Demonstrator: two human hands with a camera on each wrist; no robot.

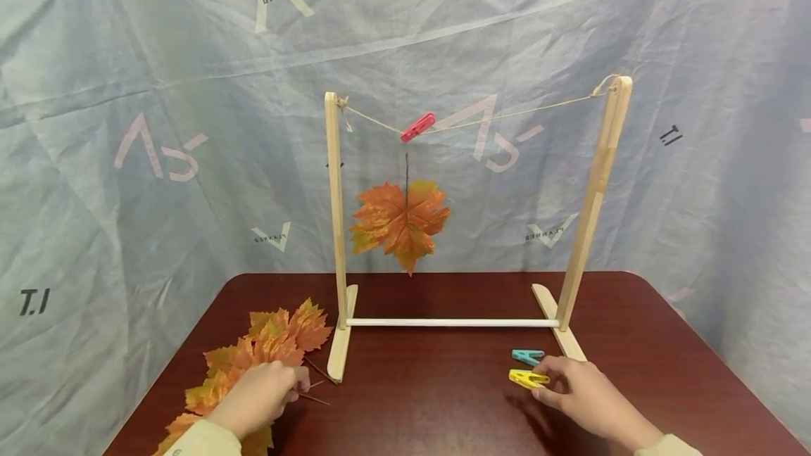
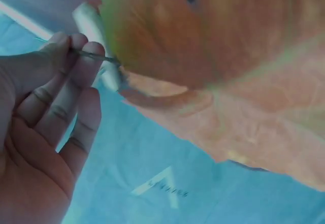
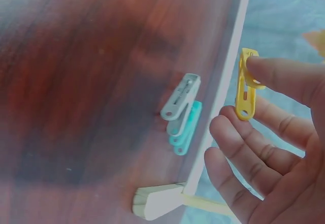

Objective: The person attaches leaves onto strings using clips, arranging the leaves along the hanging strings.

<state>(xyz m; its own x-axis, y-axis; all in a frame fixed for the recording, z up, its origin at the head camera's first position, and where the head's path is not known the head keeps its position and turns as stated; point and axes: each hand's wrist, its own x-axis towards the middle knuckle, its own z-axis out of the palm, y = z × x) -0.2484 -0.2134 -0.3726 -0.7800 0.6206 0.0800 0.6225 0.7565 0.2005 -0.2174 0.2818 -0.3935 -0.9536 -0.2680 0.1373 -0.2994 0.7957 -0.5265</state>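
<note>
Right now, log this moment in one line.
left hand: pinching leaf stem | right hand: holding yellow clothespin | string: red clothespin, orange leaf below | table: blue clothespin

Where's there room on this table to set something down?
The tabletop is bare between left hand and right hand, in front of the white rod, and right of the stand's right foot. Crowded: the left side, under leaves, and beside that foot, among clothespins.

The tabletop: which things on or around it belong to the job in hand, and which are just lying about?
Likely part of the job:
yellow clip, pinched by the right hand
leaf stem, pinched by the left hand
wooden frame, string, red clip, hanging leaf
leaf pile and blue clip, probably supplies

Just lying about:
nothing evident; the printed backdrop seems mere surroundings
</note>
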